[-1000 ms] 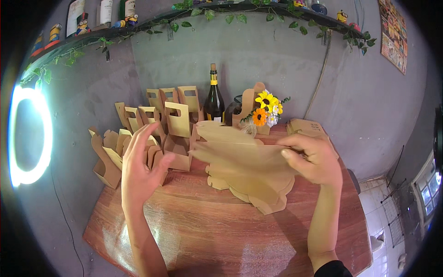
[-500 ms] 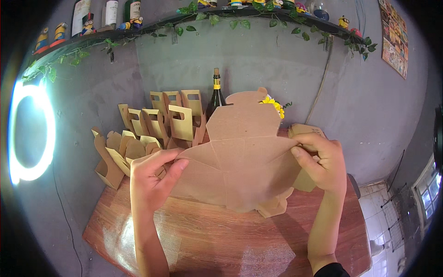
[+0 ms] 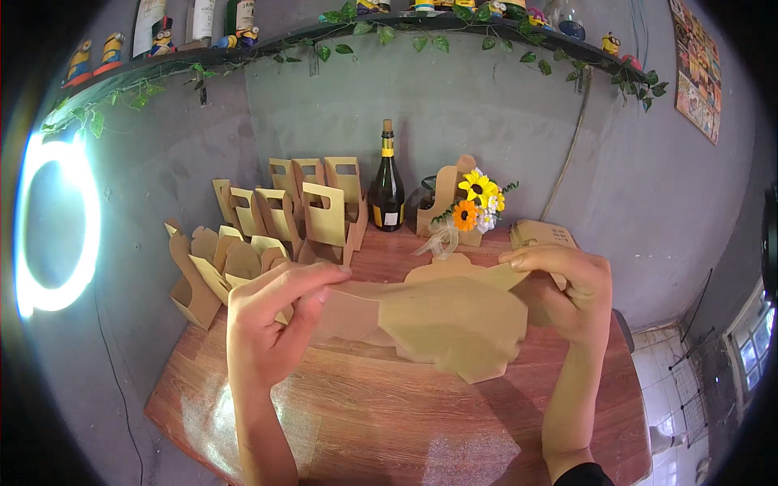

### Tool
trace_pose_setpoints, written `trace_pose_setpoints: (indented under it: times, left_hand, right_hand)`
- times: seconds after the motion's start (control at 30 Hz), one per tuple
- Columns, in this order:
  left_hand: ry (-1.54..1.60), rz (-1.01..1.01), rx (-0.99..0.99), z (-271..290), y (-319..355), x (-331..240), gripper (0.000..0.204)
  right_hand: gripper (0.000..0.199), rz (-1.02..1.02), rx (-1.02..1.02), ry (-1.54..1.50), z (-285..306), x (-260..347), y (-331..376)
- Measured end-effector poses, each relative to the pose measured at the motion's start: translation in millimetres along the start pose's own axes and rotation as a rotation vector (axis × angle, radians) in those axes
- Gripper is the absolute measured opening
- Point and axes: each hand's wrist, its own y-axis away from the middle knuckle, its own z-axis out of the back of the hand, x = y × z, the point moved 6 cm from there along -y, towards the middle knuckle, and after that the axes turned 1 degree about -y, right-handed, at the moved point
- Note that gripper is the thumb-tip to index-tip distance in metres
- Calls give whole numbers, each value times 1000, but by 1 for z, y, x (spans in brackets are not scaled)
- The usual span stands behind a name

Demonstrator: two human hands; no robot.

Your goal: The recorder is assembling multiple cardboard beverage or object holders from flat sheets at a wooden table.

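A flat brown cardboard cut-out (image 3: 450,324) with rounded tabs hangs above the wooden table (image 3: 389,429), held between both hands. My left hand (image 3: 267,324) pinches its left edge, thumb on top. My right hand (image 3: 563,292) grips its right edge. The sheet lies roughly level, with a flap drooping toward me. Part of the sheet is hidden behind my left fingers.
Several folded brown cardboard carriers (image 3: 275,219) stand at the back left of the table. A dark bottle (image 3: 386,186) and a carrier with yellow and orange flowers (image 3: 470,202) stand against the wall. A stack of flat cardboard (image 3: 543,235) lies behind my right hand. A ring light (image 3: 53,223) glows at left.
The cardboard sheet stood upright facing me half a second ago; it has tipped down to lie nearly flat. Both hands stayed on its edges; a second ago my left hand was off it.
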Motion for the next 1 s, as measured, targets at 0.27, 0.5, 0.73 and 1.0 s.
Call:
trace_pose_setpoints:
  times: [0.27, 0.5, 0.73, 1.0]
  left_hand:
    - [-41, -32, -287, 12, 3, -11, 24]
    - [-228, -363, -434, 26, 9, -29, 21]
    - [153, -9, -652, 30, 20, -25, 29]
    - [208, -40, -440, 14, 16, -39, 34]
  right_hand:
    - [22, 546, -206, 201, -13, 56, 6]
    - [22, 609, -166, 225, -22, 78, 13]
    - [19, 588, -198, 199, -24, 94, 25]
    - [22, 594, -260, 242, -33, 86, 27]
